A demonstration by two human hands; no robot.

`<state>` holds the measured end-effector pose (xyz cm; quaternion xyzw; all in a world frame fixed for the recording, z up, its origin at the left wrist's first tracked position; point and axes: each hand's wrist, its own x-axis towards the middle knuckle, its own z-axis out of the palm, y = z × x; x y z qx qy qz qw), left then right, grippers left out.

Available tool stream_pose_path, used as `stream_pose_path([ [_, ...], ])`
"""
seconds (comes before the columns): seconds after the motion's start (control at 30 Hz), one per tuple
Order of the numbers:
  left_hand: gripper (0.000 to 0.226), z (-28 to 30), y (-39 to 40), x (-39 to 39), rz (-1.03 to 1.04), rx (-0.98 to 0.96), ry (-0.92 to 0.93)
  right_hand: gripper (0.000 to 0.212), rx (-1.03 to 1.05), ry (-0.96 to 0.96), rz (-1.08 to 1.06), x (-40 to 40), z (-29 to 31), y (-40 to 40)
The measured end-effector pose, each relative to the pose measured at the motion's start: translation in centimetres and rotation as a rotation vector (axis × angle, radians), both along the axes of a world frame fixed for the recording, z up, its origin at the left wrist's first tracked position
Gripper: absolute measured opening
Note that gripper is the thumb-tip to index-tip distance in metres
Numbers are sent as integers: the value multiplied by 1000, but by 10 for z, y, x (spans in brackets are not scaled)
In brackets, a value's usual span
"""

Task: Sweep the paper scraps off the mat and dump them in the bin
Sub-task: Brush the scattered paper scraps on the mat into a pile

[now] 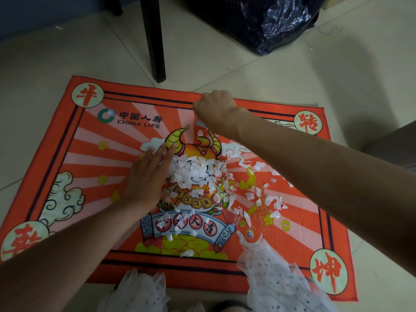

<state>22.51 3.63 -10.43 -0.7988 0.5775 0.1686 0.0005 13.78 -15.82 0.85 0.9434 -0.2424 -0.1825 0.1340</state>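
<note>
A red printed mat (74, 140) lies on the tiled floor. White paper scraps (195, 172) sit heaped near its middle, with more scattered to the right and below. My left hand (150, 176) lies flat with straight fingers on the mat, its edge against the left side of the heap. My right hand (213, 109) is curled into a fist at the mat's far edge; whether it grips the edge is hidden from me. A black bin bag (270, 21) stands on the floor beyond the mat.
A dark furniture leg (155, 41) stands just past the mat's far edge. White dotted fabric (276, 282) hangs over the mat's near edge. A grey object (391, 145) sits at the right. Pale floor tiles (45, 52) surround the mat.
</note>
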Motion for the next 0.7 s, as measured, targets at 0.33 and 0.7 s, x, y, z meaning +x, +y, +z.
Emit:
stream_pose_path([
  [0.33, 127, -6, 7, -5, 9, -26, -42, 29, 158, 54, 127, -7, 7, 12],
  [0.7, 119, 3, 8, -13, -68, -33, -86, 36, 225, 23, -9, -29, 34, 6],
])
